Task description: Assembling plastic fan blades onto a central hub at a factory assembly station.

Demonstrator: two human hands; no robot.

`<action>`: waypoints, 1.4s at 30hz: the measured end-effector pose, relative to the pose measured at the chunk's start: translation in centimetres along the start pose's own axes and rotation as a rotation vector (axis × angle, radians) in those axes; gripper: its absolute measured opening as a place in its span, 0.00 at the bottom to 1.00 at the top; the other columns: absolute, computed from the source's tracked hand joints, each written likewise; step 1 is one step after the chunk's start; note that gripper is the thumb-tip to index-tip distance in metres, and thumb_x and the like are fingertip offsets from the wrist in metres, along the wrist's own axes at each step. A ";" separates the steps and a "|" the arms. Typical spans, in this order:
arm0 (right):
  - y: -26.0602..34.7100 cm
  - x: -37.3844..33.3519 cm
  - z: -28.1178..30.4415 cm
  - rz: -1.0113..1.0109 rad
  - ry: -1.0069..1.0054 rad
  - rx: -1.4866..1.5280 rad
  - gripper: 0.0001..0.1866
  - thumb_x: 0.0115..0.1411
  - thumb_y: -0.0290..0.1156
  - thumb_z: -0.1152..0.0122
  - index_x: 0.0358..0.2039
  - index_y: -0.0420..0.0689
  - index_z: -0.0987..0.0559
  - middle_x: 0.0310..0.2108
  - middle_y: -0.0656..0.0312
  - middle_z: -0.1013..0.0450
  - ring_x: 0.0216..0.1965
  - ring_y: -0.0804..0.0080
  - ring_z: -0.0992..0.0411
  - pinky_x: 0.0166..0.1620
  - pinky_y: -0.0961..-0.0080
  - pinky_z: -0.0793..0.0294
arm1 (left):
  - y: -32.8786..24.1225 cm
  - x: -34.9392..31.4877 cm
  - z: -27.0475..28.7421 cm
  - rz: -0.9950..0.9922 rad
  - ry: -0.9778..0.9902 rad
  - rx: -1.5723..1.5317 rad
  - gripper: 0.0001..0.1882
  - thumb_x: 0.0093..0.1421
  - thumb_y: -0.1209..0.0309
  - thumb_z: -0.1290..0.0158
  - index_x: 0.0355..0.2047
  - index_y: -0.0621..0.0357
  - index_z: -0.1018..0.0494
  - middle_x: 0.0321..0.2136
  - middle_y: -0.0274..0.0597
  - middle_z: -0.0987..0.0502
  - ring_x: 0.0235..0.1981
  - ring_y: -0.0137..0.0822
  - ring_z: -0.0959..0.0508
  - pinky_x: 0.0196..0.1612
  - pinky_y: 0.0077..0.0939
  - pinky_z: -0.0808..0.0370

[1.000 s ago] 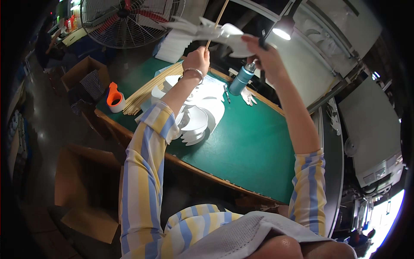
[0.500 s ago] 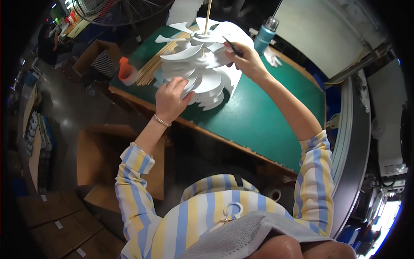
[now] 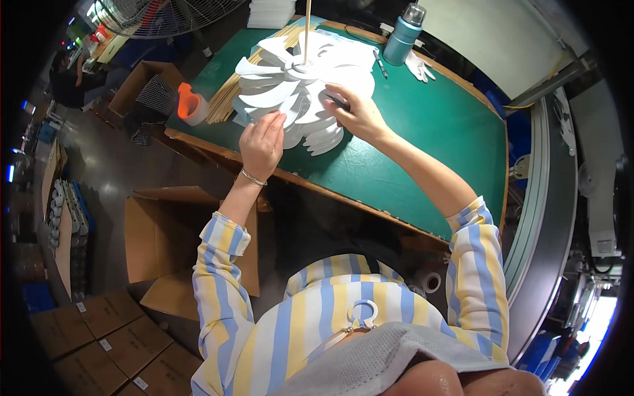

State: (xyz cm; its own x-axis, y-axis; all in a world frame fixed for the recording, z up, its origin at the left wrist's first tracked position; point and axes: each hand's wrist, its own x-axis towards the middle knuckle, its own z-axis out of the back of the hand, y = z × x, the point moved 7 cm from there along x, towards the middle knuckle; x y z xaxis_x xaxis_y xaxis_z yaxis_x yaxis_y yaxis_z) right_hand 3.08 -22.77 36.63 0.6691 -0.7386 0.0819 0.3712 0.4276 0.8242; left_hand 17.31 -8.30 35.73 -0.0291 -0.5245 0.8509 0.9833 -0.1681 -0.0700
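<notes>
White plastic fan impellers [image 3: 274,96] with curved blades are stacked on a thin wooden rod [image 3: 308,26] that stands up from the green table. My left hand [image 3: 262,144] is at the near left edge of the stack, its fingers closed at the edge of a blade; the fingertips are partly hidden. On the right side, my right hand [image 3: 358,116] is closed around a dark slender tool [image 3: 339,101], mostly covered by the fingers. Its pointed end shows only in the earlier frame. The right fingertips are close against the blades.
The green tabletop [image 3: 422,158] has a wooden edge. On it are a bundle of wooden rods [image 3: 228,99], an orange-and-white tape dispenser [image 3: 191,105], a teal bottle [image 3: 403,36], a pen [image 3: 380,64] and a white glove [image 3: 419,66]. An opened carton [image 3: 158,231] stands below, left.
The upper impeller, raised on the rod before, now sits lower on the stack. My right hand has come down and left with the dark tool. My left hand stays near the blades.
</notes>
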 end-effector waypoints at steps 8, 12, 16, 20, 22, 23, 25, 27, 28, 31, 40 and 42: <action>-0.5 0.2 1.2 0.091 -0.107 -0.173 0.28 0.62 0.50 0.45 0.58 0.49 0.32 0.30 0.53 0.22 0.31 0.63 0.22 0.37 0.69 0.26 | -2.0 0.5 -0.2 0.041 0.038 -0.009 0.14 0.51 0.73 0.40 0.39 0.54 0.23 0.37 0.36 0.26 0.30 0.36 0.26 0.32 0.29 0.31; -1.0 0.2 1.5 0.089 -0.131 -0.196 0.28 0.62 0.50 0.45 0.58 0.50 0.32 0.31 0.47 0.23 0.35 0.59 0.22 0.38 0.67 0.26 | -1.7 0.1 -0.4 0.101 0.066 0.046 0.14 0.51 0.70 0.39 0.39 0.53 0.23 0.35 0.36 0.29 0.33 0.36 0.27 0.34 0.32 0.32; -1.1 0.1 1.3 0.099 -0.137 -0.232 0.30 0.61 0.54 0.45 0.57 0.47 0.32 0.33 0.49 0.23 0.36 0.57 0.22 0.40 0.65 0.24 | -1.5 -0.5 -0.8 0.099 0.069 0.058 0.12 0.51 0.69 0.40 0.37 0.53 0.23 0.33 0.36 0.31 0.32 0.37 0.28 0.34 0.33 0.33; -1.0 0.1 1.3 0.092 -0.137 -0.235 0.30 0.61 0.54 0.45 0.57 0.47 0.32 0.34 0.48 0.23 0.37 0.56 0.22 0.41 0.65 0.25 | -1.5 -0.4 -1.0 0.078 0.054 0.104 0.11 0.50 0.71 0.38 0.36 0.51 0.21 0.31 0.34 0.31 0.29 0.35 0.29 0.33 0.29 0.35; -0.9 0.1 1.4 0.078 -0.108 -0.225 0.31 0.61 0.54 0.45 0.57 0.46 0.32 0.34 0.49 0.23 0.37 0.56 0.22 0.41 0.65 0.25 | -1.7 -0.2 -1.0 0.068 0.056 0.112 0.11 0.50 0.71 0.39 0.36 0.51 0.21 0.31 0.35 0.31 0.30 0.35 0.29 0.34 0.29 0.35; -0.9 0.0 1.5 0.075 -0.110 -0.223 0.31 0.61 0.54 0.45 0.57 0.46 0.32 0.34 0.49 0.23 0.37 0.56 0.22 0.41 0.65 0.25 | -1.8 -0.1 -1.0 0.071 0.059 0.108 0.11 0.50 0.72 0.39 0.36 0.51 0.21 0.31 0.35 0.31 0.31 0.35 0.29 0.34 0.30 0.35; -0.9 0.1 1.5 0.074 -0.090 -0.205 0.31 0.61 0.54 0.45 0.57 0.46 0.33 0.33 0.49 0.23 0.36 0.56 0.22 0.41 0.65 0.25 | -2.1 0.0 -1.1 0.073 0.062 0.105 0.12 0.50 0.72 0.39 0.37 0.51 0.21 0.30 0.35 0.31 0.31 0.36 0.29 0.34 0.30 0.35; -0.9 0.1 1.5 0.067 -0.085 -0.206 0.31 0.61 0.54 0.45 0.57 0.46 0.33 0.33 0.49 0.23 0.36 0.56 0.23 0.41 0.65 0.25 | -2.3 -0.1 -1.3 0.076 0.054 0.079 0.12 0.50 0.73 0.39 0.37 0.49 0.21 0.30 0.35 0.32 0.31 0.36 0.29 0.34 0.30 0.35; -0.8 0.1 1.5 0.059 -0.079 -0.207 0.31 0.61 0.54 0.45 0.57 0.46 0.33 0.33 0.49 0.23 0.36 0.56 0.23 0.41 0.65 0.25 | -2.4 -0.1 -1.3 0.075 0.054 0.079 0.12 0.50 0.73 0.39 0.37 0.49 0.21 0.30 0.35 0.32 0.31 0.36 0.29 0.34 0.30 0.35; -0.7 0.1 1.5 0.032 -0.067 -0.208 0.31 0.61 0.54 0.45 0.58 0.45 0.33 0.33 0.50 0.23 0.37 0.56 0.22 0.41 0.65 0.25 | -2.4 -0.3 -1.6 0.059 0.072 0.086 0.13 0.49 0.74 0.39 0.37 0.48 0.21 0.29 0.35 0.32 0.30 0.35 0.29 0.34 0.30 0.35; -1.3 0.4 1.5 0.047 -0.084 -0.197 0.31 0.61 0.52 0.45 0.58 0.45 0.33 0.34 0.49 0.23 0.37 0.57 0.22 0.41 0.65 0.25 | -2.4 -0.5 -1.7 0.060 0.063 0.068 0.14 0.49 0.74 0.39 0.38 0.49 0.21 0.28 0.34 0.33 0.30 0.35 0.29 0.33 0.30 0.35; -1.0 0.4 2.0 0.063 -0.109 -0.201 0.29 0.62 0.51 0.45 0.58 0.46 0.32 0.31 0.51 0.23 0.34 0.61 0.23 0.38 0.67 0.26 | -2.5 -0.5 -1.4 0.080 0.061 0.074 0.13 0.49 0.75 0.39 0.37 0.50 0.21 0.28 0.34 0.32 0.30 0.35 0.30 0.33 0.30 0.35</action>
State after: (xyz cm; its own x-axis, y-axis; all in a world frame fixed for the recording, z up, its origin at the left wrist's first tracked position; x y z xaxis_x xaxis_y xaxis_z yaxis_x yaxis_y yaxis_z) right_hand 1.66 -24.50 36.91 0.6261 -0.7540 0.1987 0.4587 0.5622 0.6882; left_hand 14.66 -8.77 34.75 0.0416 -0.5838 0.8108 0.9934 -0.0625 -0.0959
